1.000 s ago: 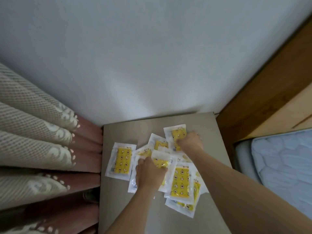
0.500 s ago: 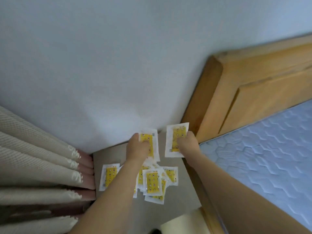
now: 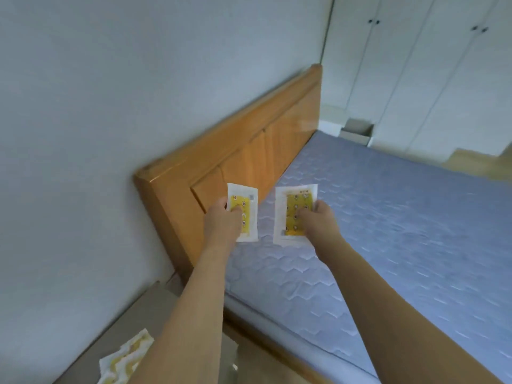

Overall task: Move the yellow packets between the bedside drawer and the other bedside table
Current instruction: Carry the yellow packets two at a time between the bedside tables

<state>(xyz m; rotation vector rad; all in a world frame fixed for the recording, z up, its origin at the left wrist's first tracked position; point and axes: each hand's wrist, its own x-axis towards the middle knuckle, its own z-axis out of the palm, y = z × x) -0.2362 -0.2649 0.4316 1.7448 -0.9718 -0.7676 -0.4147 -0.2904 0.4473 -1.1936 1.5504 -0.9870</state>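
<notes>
Head view takes in a pale wall on the left and white wardrobe doors at the far right, with a bed between them: a blue quilted mattress fills the right half, butted against an orange wooden headboard that runs along the wall. At the lower left, a grey tabletop sits just beside the bed's near corner, and a blurred heap of yellow packets lies on it near the bottom edge. At the far end of the bed, a small grey box-like thing shows against the wardrobe; what it is cannot be told. Two bare forearms reach forward over the mattress edge. The left hand has its grip closed on one yellow packet, thumb pressed on the printed face, the packet upright in front of the headboard's lower panel. The right hand has its grip closed on a second yellow packet, fingers curled over its right edge, held upright above the mattress. The two packets are near each other but apart, both clear of the bed surface.
</notes>
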